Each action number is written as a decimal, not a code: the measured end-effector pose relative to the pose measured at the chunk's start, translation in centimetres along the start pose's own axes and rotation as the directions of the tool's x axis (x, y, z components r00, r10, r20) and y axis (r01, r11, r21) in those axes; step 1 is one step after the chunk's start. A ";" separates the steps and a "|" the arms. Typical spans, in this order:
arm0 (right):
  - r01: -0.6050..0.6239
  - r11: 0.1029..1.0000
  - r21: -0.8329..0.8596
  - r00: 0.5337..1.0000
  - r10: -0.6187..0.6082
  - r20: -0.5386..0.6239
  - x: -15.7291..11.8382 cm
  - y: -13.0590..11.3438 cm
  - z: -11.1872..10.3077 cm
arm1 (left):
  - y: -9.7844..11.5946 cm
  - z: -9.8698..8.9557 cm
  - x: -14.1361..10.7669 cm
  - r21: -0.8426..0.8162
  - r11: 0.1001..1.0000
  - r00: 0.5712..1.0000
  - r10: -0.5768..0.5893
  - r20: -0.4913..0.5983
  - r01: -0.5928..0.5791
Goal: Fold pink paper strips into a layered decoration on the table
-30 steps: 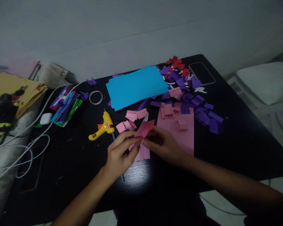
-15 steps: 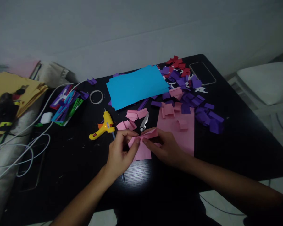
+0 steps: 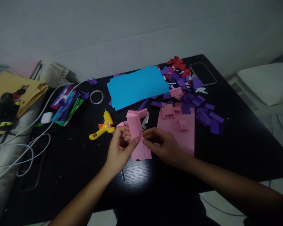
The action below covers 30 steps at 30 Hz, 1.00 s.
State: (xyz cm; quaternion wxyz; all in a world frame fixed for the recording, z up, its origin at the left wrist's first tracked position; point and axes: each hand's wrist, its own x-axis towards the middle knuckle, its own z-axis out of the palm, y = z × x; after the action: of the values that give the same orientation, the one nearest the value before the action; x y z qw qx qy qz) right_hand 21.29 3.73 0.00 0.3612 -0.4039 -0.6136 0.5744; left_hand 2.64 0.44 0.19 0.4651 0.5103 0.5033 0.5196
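Between my hands is a creased pink paper (image 3: 135, 125), its folded upper part standing up and its lower part hanging over the table. My left hand (image 3: 121, 146) pinches its left side, thumb in front. My right hand (image 3: 163, 145) has thumb and fingertips closed at the paper's right edge. Just beyond them lie scissors (image 3: 145, 121), partly hidden, and small folded pink pieces (image 3: 143, 112). A yellow glue gun (image 3: 106, 125) with an orange light rests left of my left hand. Right of my right hand is a flat pink sheet (image 3: 187, 138).
Blue sheets (image 3: 138, 88) lie at the back of the black table (image 3: 73, 169). Purple pieces (image 3: 204, 116) and red pieces (image 3: 179, 64) are scattered on the right, near a phone (image 3: 203, 73). White cables (image 3: 31, 150), a tape roll (image 3: 96, 97) and colored strips (image 3: 68, 105) are at left.
The upper part of the held pink paper has swung from lying sideways toward the right to standing upright. Both hands stay in nearly the same place.
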 end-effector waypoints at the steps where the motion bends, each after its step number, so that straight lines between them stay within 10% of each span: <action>1: -0.012 1.000 0.012 1.000 0.013 -0.007 0.0 0.0 0.0 | 0.1 -0.1 0.0 0.012 0.998 0.998 0.054 -0.036 -0.054; 8: -0.056 0.996 0.065 0.997 0.059 -0.040 0.2 0.0 0.1 | 0.5 -0.7 -0.3 0.483 0.818 0.949 0.286 0.130 -0.312; 30: -0.120 0.978 0.173 0.993 0.117 0.029 0.4 -0.3 -0.2 | 0.3 -0.6 -0.4 0.466 0.805 0.930 0.328 0.164 -0.367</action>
State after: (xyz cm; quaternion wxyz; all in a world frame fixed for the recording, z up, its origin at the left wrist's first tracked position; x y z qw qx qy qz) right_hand 21.26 4.13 0.33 0.3546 -0.4009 -0.5391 0.6503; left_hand 2.09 -0.05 0.48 0.2365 0.7138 0.4980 0.4319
